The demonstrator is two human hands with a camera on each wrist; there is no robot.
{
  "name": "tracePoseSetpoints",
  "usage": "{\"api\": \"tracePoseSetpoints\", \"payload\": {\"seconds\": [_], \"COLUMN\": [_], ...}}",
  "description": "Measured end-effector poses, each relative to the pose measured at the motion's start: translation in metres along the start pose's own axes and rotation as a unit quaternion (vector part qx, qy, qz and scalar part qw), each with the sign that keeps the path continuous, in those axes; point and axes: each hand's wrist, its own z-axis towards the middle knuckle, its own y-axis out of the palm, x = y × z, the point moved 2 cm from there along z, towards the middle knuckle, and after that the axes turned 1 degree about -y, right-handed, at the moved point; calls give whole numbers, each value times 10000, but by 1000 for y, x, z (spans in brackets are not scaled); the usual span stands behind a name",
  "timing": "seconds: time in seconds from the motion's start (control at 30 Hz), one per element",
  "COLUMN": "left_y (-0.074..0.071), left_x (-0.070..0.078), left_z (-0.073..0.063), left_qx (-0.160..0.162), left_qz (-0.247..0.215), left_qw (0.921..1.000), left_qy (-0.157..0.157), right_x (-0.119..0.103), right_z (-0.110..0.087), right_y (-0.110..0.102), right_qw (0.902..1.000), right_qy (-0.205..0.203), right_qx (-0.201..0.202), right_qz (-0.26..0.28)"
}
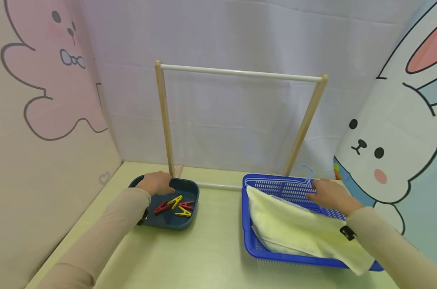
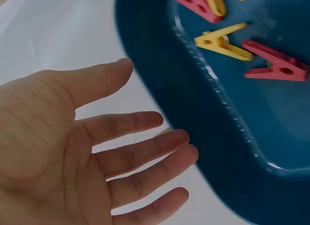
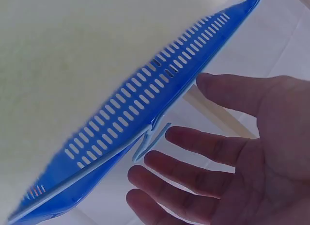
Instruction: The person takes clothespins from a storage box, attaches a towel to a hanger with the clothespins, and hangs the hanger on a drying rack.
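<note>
My left hand [image 1: 155, 183] is over the far left edge of a dark blue tray [image 1: 183, 229]. In the left wrist view its fingers are extended and apart beside the tray rim, holding nothing. Several red and yellow clothespins lie in the tray, among them a yellow clothespin [image 2: 224, 42] and a red clothespin [image 2: 286, 69]. My right hand [image 1: 332, 194] is at the far right part of a blue slotted basket [image 1: 245, 228]. Its spread fingers are close to the hook of a light blue hanger [image 3: 148, 130], which lies along the basket's rim. A pale yellow cloth [image 1: 294, 226] fills the basket's front.
A wooden rack with a white top bar [image 1: 240, 72] stands behind the tray and basket, with a low white rod [image 1: 218, 186] near the table. The pale yellow table [image 1: 218, 241] meets a white curtain [image 1: 222, 124] at the back. Printed cartoon panels flank both sides.
</note>
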Motion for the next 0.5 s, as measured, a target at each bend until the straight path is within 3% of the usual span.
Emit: {"api": "tracePoseSetpoints", "payload": {"seconds": [0.2,0.5], "left_y": [14,35], "left_x": [2,-3], "left_z": [8,15], "left_qx": [-353,-693], "left_qz": [48,-272], "left_qw": [9994,9972], "left_qy": [18,-22], "right_x": [7,14], "right_z": [3,7], "right_y": [-2,-1], "right_qw": [9999,9987], "right_qy": [51,216], "right_qx": [-83,-354], "right_qz": [64,304]}}
